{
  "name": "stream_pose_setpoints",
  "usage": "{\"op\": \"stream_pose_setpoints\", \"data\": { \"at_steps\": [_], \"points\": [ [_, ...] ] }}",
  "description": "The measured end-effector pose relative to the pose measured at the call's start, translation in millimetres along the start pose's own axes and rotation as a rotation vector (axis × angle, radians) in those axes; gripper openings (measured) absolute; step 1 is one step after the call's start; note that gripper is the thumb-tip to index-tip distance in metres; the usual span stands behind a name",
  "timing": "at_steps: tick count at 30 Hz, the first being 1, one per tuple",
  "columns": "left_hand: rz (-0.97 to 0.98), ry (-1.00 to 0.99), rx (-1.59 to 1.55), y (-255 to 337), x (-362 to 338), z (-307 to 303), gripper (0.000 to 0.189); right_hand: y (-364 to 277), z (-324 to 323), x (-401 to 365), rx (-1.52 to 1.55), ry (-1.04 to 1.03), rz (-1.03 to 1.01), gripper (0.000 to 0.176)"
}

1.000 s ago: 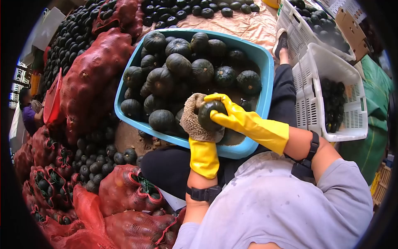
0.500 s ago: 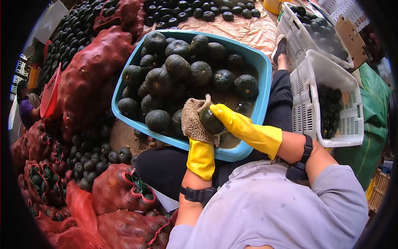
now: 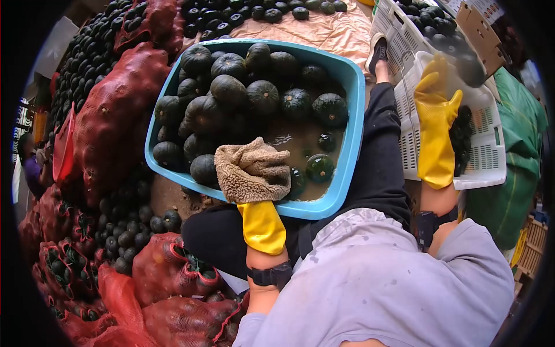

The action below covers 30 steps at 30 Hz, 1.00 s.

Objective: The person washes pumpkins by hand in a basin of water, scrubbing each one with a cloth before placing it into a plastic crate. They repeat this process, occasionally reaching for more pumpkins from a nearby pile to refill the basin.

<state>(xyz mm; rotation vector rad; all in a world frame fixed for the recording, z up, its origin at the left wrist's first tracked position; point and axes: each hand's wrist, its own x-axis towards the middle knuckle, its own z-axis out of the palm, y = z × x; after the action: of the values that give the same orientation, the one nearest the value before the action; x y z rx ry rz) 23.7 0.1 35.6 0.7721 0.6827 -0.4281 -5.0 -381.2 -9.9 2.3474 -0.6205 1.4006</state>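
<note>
My left hand, in a yellow rubber glove, is at the near edge of the blue tub. A fluffy brown cloth is wrapped over its fingers and hides them. Dark green squashes are heaped in the tub's left and far parts, and several sit in murky water on the right. My right hand, also gloved in yellow, is over the white plastic crate, thumb apart from the fingers, with nothing visible in it. Dark squashes lie inside that crate, partly hidden by the glove.
Another white crate holding squashes stands behind. Red mesh sacks and loose squashes crowd the left. More squashes lie on a tan sheet. A green tarp is at right; another person sits far left.
My right hand has moved from the tub to above the white crate; the squash it held is out of sight. My left hand, with the cloth, stays at the tub without a squash showing.
</note>
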Motion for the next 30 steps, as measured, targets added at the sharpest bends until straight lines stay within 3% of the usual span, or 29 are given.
{"op": "stream_pose_setpoints", "data": {
  "at_steps": [1, 5, 6, 7, 10, 13, 15, 16, 18, 19, 21, 22, 23, 24, 25, 27, 28, 29, 30],
  "points": [
    [-0.005, -0.022, 0.025, 1, 1, 3, 0.059, 3, 4, -2, 0.504, -0.182, 0.391, 0.062],
    [-0.019, -0.176, 0.187, -3, 22, -5, 0.059, -58, -82, -8, 1.683, -1.396, 0.569, 0.046],
    [-0.001, -0.203, 0.221, -5, 27, -7, 0.059, -86, -124, 16, 0.981, -1.601, -0.071, 0.053],
    [0.018, -0.229, 0.256, -7, 32, -8, 0.060, -103, -97, -47, 0.909, -1.557, -0.498, 0.064],
    [0.120, -0.204, 0.313, -12, 35, -6, 0.062, -164, -122, -84, 0.322, -1.682, -0.680, 0.069],
    [0.017, -0.322, 0.155, -17, 42, -13, 0.063, -196, -75, -102, 0.136, -1.958, -0.821, 0.063],
    [-0.060, -0.382, 0.119, -16, 44, -14, 0.060, -198, -56, -116, 0.099, -2.014, -1.032, 0.075],
    [-0.074, -0.411, 0.132, -14, 37, -9, 0.060, -173, -56, -107, 0.476, -1.914, -0.711, 0.093],
    [-0.064, -0.449, 0.102, -11, 39, -14, 0.057, -148, -67, -75, 0.748, -2.113, -0.083, 0.101],
    [-0.040, -0.461, 0.062, -10, 44, -21, 0.055, -139, -80, -51, 0.895, -2.146, 0.344, 0.099],
    [0.018, -0.433, 0.068, -20, 56, -29, 0.049, -140, -87, -52, 1.514, -1.670, 0.549, 0.079],
    [0.175, -0.293, -0.193, -36, 60, -16, 0.039, -150, -104, -47, 1.828, -1.500, 0.589, 0.062],
    [0.558, -0.429, 0.693, -35, 44, 1, 0.032, -169, -111, -51, 1.877, -1.182, 0.306, 0.048],
    [1.112, -0.284, 1.438, -33, 28, 19, 0.025, -183, -119, -50, 1.684, -0.932, 0.078, 0.041],
    [1.291, -0.189, 1.723, -32, 18, 21, 0.027, -194, -125, -50, 1.470, -0.692, -0.128, 0.034],
    [1.204, -0.159, 1.870, -39, 8, 18, 0.042, -217, -85, -52, 1.396, -0.526, 0.097, 0.030],
    [1.198, -0.162, 1.888, -40, 5, 19, 0.053, -229, -77, -40, 1.216, -0.728, 0.450, 0.032],
    [1.207, -0.199, 1.834, -35, 2, 19, 0.057, -233, -84, -40, 1.278, -0.824, 0.710, 0.034],
    [1.215, -0.236, 1.780, -30, -2, 21, 0.062, -233, -96, -44, 1.420, -0.756, 0.469, 0.035]
  ]
}}
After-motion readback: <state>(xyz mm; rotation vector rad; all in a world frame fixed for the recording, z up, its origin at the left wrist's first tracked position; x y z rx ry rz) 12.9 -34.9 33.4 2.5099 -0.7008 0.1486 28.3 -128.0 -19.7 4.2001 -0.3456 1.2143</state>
